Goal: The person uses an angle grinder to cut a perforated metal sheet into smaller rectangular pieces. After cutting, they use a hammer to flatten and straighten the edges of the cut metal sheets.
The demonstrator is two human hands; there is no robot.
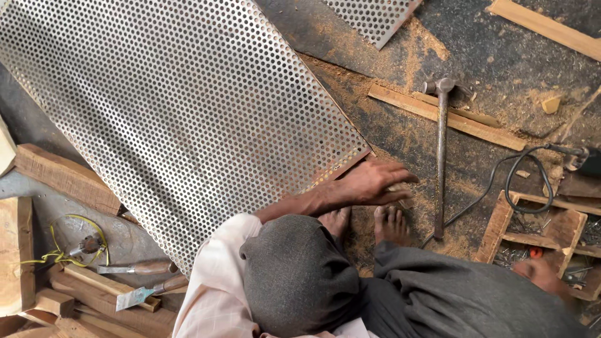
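Note:
A large perforated metal sheet [181,106] lies on a wooden frame across the sawdust-covered floor. My left hand [374,181] reaches from a pale sleeve to the sheet's near right corner, fingers together over a small pale piece [398,188] on the floor. My bare feet [391,224] rest just below that hand. My right hand [543,275] sits low at the right, by a wooden tray [498,225] that holds nails; only part of it shows, and its grip is hidden. A long hammer [441,156] lies upright on the floor between the two hands.
Wooden strips [451,116] lie beyond the hammer. A black cable [519,178] loops over the tray. Two chisels [141,281], wood blocks [62,178] and yellow wire [69,250] lie at the lower left. A second perforated sheet [372,19] is at the top.

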